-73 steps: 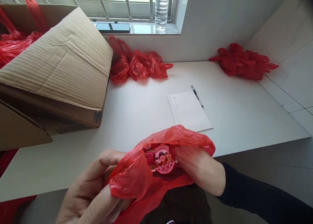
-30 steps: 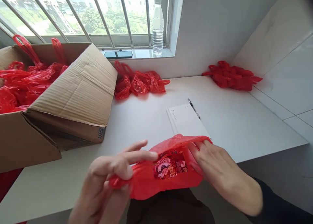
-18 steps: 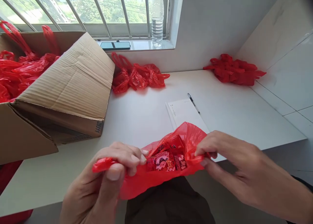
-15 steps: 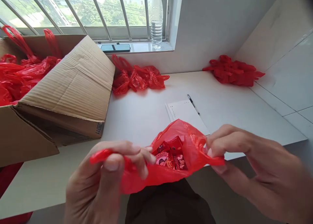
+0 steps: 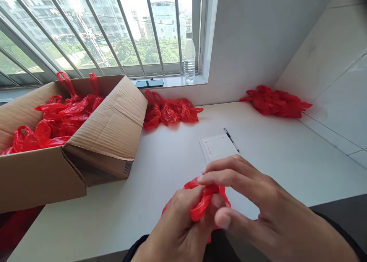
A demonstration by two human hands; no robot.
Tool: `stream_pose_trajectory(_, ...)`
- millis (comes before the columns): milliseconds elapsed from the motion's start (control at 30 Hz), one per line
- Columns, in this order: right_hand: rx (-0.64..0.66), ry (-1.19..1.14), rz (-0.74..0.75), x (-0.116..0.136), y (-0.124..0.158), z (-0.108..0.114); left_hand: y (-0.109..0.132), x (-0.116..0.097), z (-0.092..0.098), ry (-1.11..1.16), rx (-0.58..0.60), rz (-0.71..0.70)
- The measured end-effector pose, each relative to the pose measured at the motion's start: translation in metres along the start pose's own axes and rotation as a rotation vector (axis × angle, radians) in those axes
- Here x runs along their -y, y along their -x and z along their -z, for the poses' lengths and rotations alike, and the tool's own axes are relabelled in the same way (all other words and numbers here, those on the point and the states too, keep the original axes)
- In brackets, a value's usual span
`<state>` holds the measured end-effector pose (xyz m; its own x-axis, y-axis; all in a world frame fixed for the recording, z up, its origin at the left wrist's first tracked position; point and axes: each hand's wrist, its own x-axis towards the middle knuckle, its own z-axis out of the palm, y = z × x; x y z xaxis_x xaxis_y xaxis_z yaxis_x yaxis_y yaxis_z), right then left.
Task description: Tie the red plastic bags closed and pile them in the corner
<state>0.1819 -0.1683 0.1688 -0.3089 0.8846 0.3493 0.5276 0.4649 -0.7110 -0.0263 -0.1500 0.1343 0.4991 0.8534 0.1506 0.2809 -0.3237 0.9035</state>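
Closed around the gathered neck of a red plastic bag (image 5: pixel 200 209) is my left hand (image 5: pixel 183 222), low in the middle of the head view. A handle loop of the bag sticks out between its thumb and fingers. My right hand (image 5: pixel 258 201) arches over the bag from the right, thumb and fingers apart. Its fingertips lie over the top of the bag; whether they touch it I cannot tell. Most of the bag's body is hidden behind my left hand, and its contents do not show.
At the left, an open cardboard box (image 5: pixel 109 124) holds several knotted red bags (image 5: pixel 71 115). More filled red bags (image 5: pixel 172 113) sit beside it by the wall. A notebook (image 5: pixel 215 145), a pen (image 5: pixel 231 139) and a pile of red bags (image 5: pixel 276 101) lie on the white table (image 5: pixel 160 159). A bottle (image 5: pixel 189 59) and phone (image 5: pixel 149 83) occupy the sill.
Earlier both hands held the bag's mouth stretched wide, with red-wrapped packets showing inside. Now the mouth is gathered in my left hand and my right fingers have spread. The view has tilted up.
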Motion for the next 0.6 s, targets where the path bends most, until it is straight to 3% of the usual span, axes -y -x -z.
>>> stream_pose_trajectory(200,-0.065,-0.123,-0.041,-0.014,-0.001,0.001,-0.018,0.005,0.009,0.271,0.219,0.158)
stream_pose_trajectory(367,0.003,-0.276,-0.099,-0.016,0.003,-0.012,-0.032,-0.001,0.012,0.542,0.204,0.251)
stream_pose_trajectory(500,0.019,-0.441,-0.195,-0.027,0.002,-0.033,-0.029,-0.007,0.015,0.407,0.317,0.192)
stream_pose_trajectory(600,0.060,-0.483,-0.274,-0.036,-0.001,-0.041,-0.028,0.000,0.016,0.082,0.268,-0.009)
